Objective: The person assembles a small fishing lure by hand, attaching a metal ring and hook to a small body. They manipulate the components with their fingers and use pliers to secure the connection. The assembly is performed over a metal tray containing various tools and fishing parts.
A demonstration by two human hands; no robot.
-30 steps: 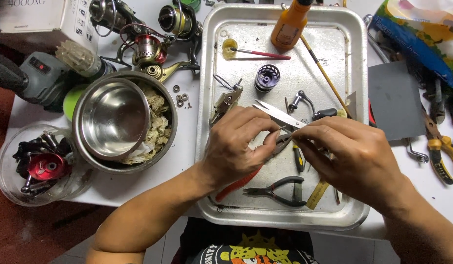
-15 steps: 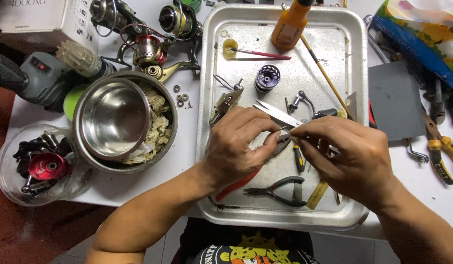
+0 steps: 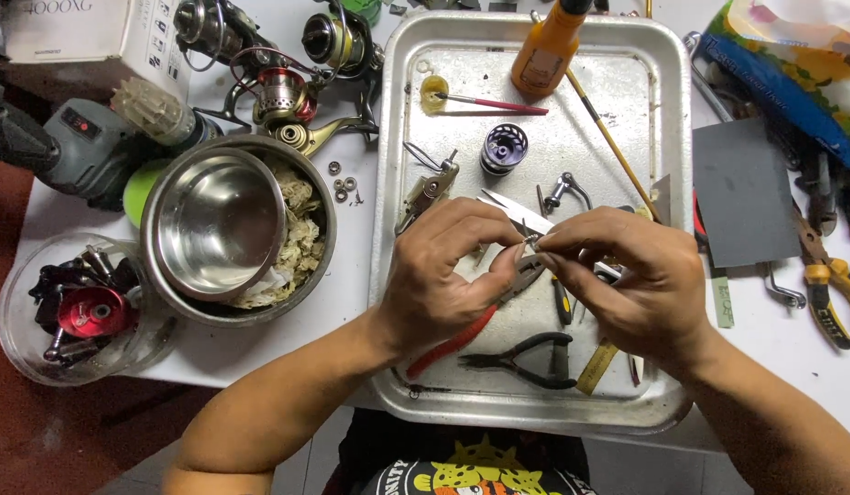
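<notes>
Hands: both meet over the middle of the metal tray (image 3: 402,275), so anything dropped lands in the tray, not on the floor.
Left hand (image 3: 443,275): fingers curled around red-handled pliers (image 3: 462,335); handles run down-left under the palm, nose points up-right toward the other hand. Clenched grip, looks set to steady or squeeze.
Right hand (image 3: 640,284): thumb and forefinger pinched on a tiny metal part (image 3: 532,241) right at the plier tip; other fingers folded in. Part too small to identify.
Small part location: between the two hands' fingertips, above tray centre, touching or just at the plier nose; cannot tell which.
Tray contents: black-handled pliers (image 3: 526,357) lying below the hands, purple spool (image 3: 504,148) above them, orange bottle (image 3: 546,50) at the top edge, thin brush (image 3: 489,103) beside a yellowish dab. Tools kept within reach, loose bits contained by the rim.
Left of tray: steel bowl (image 3: 214,225) nested in a larger bowl with crumpled rag or paper; a few small bearings (image 3: 342,183) loose on the table beside it.
Far left: clear tub (image 3: 22,312) holding a red reel part and dark bits, sorted apart from the work.
Top left: fishing reels (image 3: 278,87), partly stripped.
Right of tray: grey sheet (image 3: 741,192), yellow-handled pliers (image 3: 833,293), parked well apart from the hands.
</notes>
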